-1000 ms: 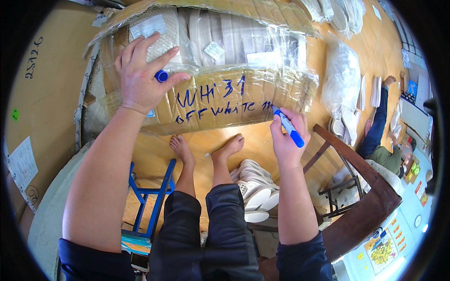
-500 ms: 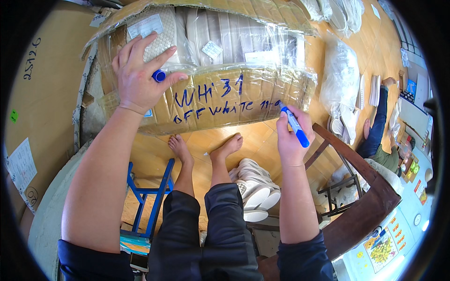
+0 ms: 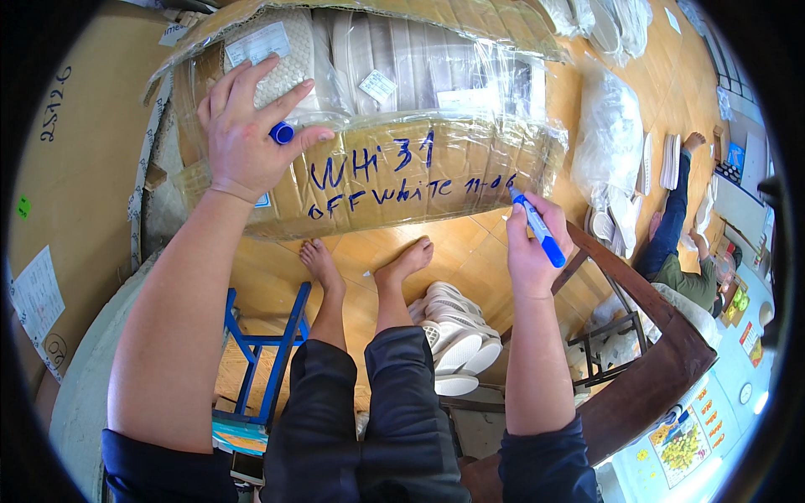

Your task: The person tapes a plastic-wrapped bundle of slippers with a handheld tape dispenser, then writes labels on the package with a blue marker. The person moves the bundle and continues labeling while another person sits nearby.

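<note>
A brown cardboard box (image 3: pixel 360 216) bound in clear tape stands before me with its top flap raised. Behind torn plastic wrap inside it are pale shoe soles (image 3: pixel 377 59) with paper labels. On its taped side runs blue handwriting in two lines. My left hand (image 3: pixel 250 138) lies spread over the box's left part, a blue marker cap (image 3: pixel 283 132) held between thumb and forefinger. In my right hand (image 3: pixel 537 251), a blue-and-white marker (image 3: pixel 539 229) is gripped like a pen. Its tip is at the right end of the lower line of writing.
A large carton (image 3: pixel 84 126) fills the left side. Below stand a blue stool frame (image 3: pixel 268 342) and a stack of white soles (image 3: pixel 459 348). At right are a brown wooden chair (image 3: pixel 646 369), a plastic bag (image 3: pixel 605 126) and another person (image 3: pixel 671 243) on the floor.
My right hand and marker have shifted slightly right, and the lower line of writing has grown by a stroke. My left hand has stayed almost in place. The person at right has moved an arm.
</note>
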Demonstrator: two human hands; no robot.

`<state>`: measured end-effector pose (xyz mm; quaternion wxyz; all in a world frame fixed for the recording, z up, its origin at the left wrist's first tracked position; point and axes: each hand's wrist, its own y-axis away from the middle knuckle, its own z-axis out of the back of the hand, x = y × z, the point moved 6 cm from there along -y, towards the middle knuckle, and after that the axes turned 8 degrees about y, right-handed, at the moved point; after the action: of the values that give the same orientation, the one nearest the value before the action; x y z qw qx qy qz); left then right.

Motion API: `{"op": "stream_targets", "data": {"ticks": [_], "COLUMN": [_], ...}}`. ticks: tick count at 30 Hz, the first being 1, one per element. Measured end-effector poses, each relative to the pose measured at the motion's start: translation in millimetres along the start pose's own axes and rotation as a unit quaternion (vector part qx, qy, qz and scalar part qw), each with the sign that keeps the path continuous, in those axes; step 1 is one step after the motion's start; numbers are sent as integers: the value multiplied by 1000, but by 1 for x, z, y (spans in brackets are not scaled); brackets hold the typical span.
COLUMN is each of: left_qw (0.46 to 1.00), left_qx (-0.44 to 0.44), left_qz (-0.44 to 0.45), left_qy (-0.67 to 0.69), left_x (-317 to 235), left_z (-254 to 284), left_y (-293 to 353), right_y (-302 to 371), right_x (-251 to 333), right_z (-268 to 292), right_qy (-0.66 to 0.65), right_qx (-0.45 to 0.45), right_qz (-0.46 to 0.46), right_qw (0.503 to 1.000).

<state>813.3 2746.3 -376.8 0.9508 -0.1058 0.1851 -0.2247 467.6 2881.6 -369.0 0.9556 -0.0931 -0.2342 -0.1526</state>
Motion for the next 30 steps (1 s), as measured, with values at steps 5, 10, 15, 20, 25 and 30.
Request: {"op": "stream_targets", "data": {"ticks": [5,10,15,20,25,30], "left_qw": [1000,1000,1000,1000,999,987], "left_qx": [6,4,5,0,34,144], "left_qz": [-10,-13,-12,-7,11,21], "left_qy": [-5,-6,-5,-1,-22,-65], "left_x": [-1,-2,-3,1,14,14], "left_z": [1,1,3,-2,-9,-9], "left_y": [2,1,-1,2,11,1], "right_y": [-1,-3,-4,6,81,193], "right_x": [-3,-7,-8,-7,25,78], "right_z": [5,10,10,8,19,71], "right_qy": [12,-17,18,6,113,-179], "right_qx": [-20,-26,-22,-2,112,182], "right_qz": [-17,-38,-25,-4,20,-74], "right_qw": [1000,999,999,1000,987,964]}}
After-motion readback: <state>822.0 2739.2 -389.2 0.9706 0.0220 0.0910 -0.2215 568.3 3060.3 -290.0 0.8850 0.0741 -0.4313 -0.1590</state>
